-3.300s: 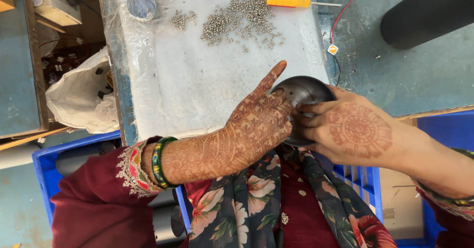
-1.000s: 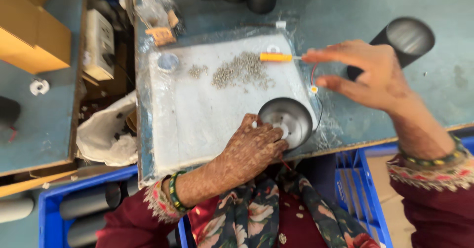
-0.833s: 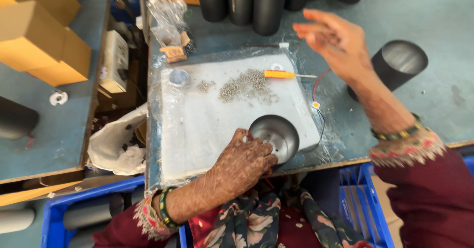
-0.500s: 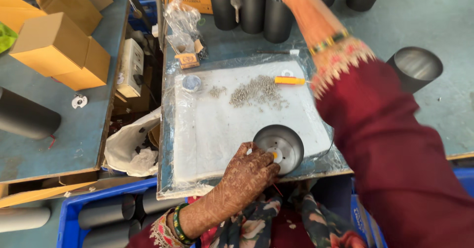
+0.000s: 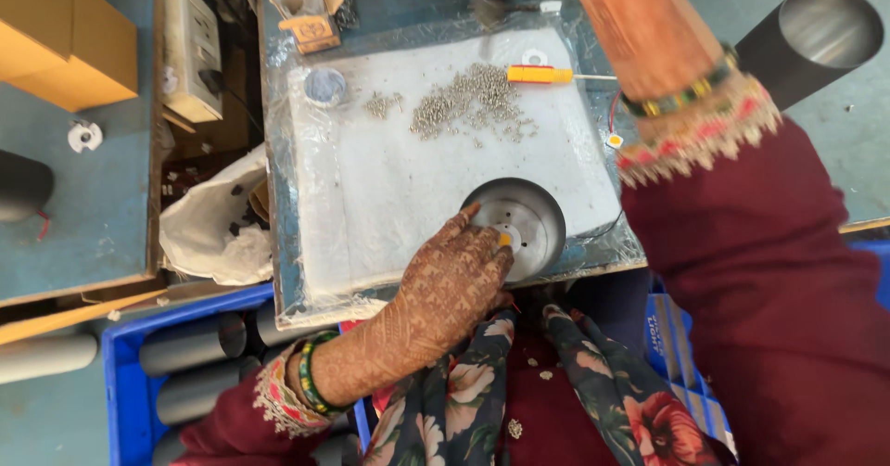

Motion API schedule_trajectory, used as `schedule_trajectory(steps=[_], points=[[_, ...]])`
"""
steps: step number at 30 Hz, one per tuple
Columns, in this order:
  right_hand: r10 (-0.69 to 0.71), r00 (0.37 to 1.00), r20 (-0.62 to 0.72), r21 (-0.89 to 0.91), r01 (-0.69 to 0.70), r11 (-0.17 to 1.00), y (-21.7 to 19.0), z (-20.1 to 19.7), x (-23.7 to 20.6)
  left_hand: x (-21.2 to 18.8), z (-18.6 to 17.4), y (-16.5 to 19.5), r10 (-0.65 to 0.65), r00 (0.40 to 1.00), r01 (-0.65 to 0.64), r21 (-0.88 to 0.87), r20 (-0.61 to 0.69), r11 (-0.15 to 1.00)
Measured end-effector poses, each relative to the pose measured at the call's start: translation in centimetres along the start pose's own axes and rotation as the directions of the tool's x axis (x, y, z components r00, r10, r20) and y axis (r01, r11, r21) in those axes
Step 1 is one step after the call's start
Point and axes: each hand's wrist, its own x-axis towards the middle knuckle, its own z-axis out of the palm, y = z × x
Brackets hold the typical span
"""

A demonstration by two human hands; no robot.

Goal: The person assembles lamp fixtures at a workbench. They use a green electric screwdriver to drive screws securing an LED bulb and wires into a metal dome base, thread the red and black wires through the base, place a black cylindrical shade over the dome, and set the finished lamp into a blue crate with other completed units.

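Observation:
My left hand (image 5: 454, 276), patterned with henna, grips the near rim of a round grey metal cup (image 5: 528, 216), with the thumb tip by a small orange part inside. The cup stands at the front edge of a white pad (image 5: 371, 206). A pile of small silver screws (image 5: 468, 104) and a yellow-handled screwdriver (image 5: 538, 74) lie at the far side of the pad. My right forearm (image 5: 649, 30), with bangles and a maroon sleeve, stretches up past the top edge, so that hand is out of sight.
A black open cylinder (image 5: 816, 35) lies at the right on the blue-grey bench. A blue crate (image 5: 120, 392) of grey tubes sits at the lower left. Cardboard boxes (image 5: 65, 39), a white switch box (image 5: 190, 49) and a white bag (image 5: 204, 234) are at the left.
My right hand left the cup, swung up over the pad and went out past the top edge. My left hand stayed on the cup's rim.

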Motion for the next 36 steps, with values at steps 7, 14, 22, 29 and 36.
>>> schedule_trajectory(steps=[7, 14, 22, 29, 36], points=[[-0.038, 0.986, 0.161, 0.255, -0.005, 0.967, -1.4, -4.3, -6.3, 2.7, 0.4, 0.7, -0.077, 0.984, 0.061, 0.102, 0.16, 0.993], [-0.012, 1.0, 0.012, 0.339, 0.008, 0.941, 0.0, -5.9, -12.3, 3.4, 2.1, 0.9, -0.071, 0.979, 0.033, 0.195, 0.191, 0.98], [-0.086, 0.995, -0.054, 0.343, 0.099, 0.934, 3.4, -4.3, -12.2, 4.3, 3.3, 1.1, -0.115, 0.95, 0.015, 0.328, 0.29, 0.945], [-0.16, 0.986, -0.037, 0.382, 0.162, 0.91, 5.3, -3.3, -9.5, 4.1, 3.0, 2.1, -0.078, 0.954, -0.013, 0.3, 0.289, 0.954], [-0.185, 0.982, -0.044, 0.38, 0.187, 0.906, 6.2, -2.4, -7.7, 3.5, 2.3, 2.2, -0.047, 0.96, -0.025, 0.254, 0.275, 0.967]])
